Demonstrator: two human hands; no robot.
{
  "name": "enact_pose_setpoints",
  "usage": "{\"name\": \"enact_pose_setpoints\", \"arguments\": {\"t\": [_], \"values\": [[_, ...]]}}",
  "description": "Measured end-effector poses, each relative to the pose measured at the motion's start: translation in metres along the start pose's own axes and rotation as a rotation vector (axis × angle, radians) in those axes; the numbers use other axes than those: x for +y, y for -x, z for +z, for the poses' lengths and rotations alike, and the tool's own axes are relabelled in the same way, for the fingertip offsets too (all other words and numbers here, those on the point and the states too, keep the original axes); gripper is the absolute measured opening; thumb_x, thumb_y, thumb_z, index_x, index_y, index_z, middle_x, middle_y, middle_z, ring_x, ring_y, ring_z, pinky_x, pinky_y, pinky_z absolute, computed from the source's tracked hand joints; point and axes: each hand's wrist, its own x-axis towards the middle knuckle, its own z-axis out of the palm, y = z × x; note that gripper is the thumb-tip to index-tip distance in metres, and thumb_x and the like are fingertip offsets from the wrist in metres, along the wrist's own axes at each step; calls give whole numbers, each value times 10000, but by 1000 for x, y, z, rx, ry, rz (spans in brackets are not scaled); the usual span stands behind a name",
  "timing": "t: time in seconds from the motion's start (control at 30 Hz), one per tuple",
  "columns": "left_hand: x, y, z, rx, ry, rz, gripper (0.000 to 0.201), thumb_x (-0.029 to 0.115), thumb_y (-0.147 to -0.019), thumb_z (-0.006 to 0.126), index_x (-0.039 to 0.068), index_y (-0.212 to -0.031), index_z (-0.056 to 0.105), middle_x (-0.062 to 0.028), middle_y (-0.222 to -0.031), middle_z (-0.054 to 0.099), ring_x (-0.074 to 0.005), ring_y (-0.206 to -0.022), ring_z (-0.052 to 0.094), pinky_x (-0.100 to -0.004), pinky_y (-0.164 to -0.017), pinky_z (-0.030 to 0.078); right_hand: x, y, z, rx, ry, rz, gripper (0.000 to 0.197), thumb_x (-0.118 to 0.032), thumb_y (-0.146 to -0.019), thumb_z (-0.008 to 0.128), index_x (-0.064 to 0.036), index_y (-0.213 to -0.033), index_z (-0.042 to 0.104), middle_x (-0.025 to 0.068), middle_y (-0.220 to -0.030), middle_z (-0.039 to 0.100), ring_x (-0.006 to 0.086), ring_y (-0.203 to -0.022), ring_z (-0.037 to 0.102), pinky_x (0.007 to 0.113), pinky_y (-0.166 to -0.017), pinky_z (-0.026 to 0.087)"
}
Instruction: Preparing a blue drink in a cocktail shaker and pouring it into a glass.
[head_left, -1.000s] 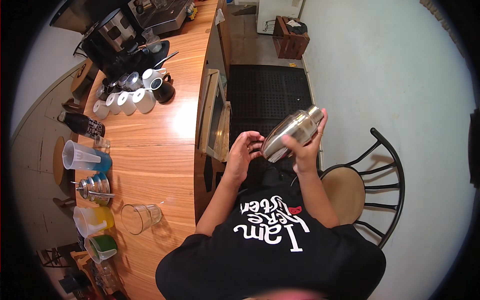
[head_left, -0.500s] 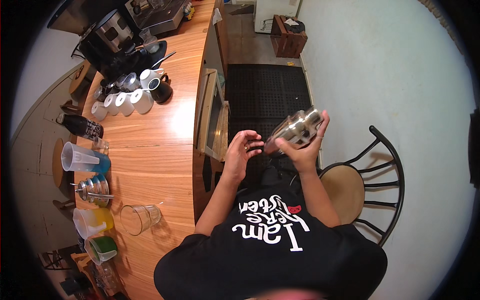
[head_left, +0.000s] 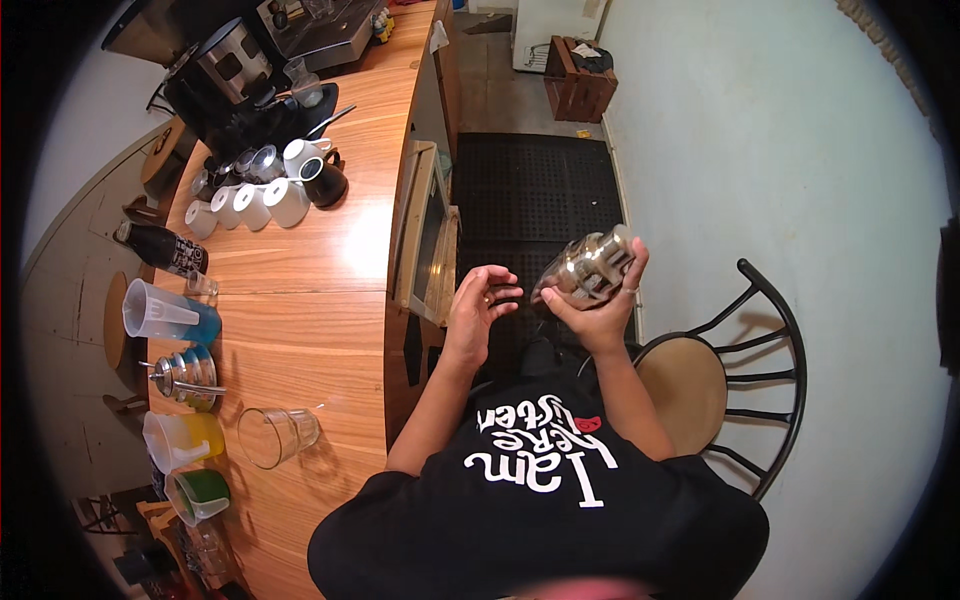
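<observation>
A shiny metal cocktail shaker (head_left: pixel 585 268) lies tilted in my right hand (head_left: pixel 600 318), its narrow capped end up and to the right. My right fingers wrap round its far side, with the thumb on the near side. Just left of the shaker's wide end, my left hand (head_left: pixel 480 310) is raised with nothing in it, its fingers apart and slightly curled. A gap shows between the left fingers and the shaker. On the wooden counter (head_left: pixel 320 340) to my left, an empty clear glass (head_left: pixel 268 437) stands nearest to my left forearm.
Along the counter's far-left edge stand jugs of blue (head_left: pixel 170 312), yellow (head_left: pixel 182 441) and green liquid (head_left: pixel 198 496), a ringed jar (head_left: pixel 185 378) and a dark bottle (head_left: pixel 162 250). White cups (head_left: pixel 285 203) sit farther back by a grinder. A chair (head_left: pixel 690 385) stands close on my right, before the wall.
The shaker has shifted slightly, its capped end moving a little down and left with my right hand. My left hand has barely moved.
</observation>
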Motion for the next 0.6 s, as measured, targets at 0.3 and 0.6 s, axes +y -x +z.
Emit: {"name": "enact_pose_setpoints", "arguments": {"t": [0.3, 0.6], "values": [[1, 3, -4, 31, 14, 43, 352, 393, -1049, 469, 86, -1149, 610, -64, -1115, 635, -196, -1024, 622, -362, -895, 495, -15, 4, 19, 34, -887, 578, 1169, -78, -674, 866, -197, -1577, 134, 101, -1311, 475, 244, -1141, 571, 442, -993, 529], [15, 20, -10, 52, -40, 149, 311, 344, -1045, 478, 79, -1155, 597, -72, -1124, 637, -185, -1042, 625, -338, -887, 492, -30, 1, 24, -36, -474, 185, 1209, -102, -653, 897, -175, -1575, 118, 127, -1278, 531, 247, -1137, 598, 429, -987, 530]]}}
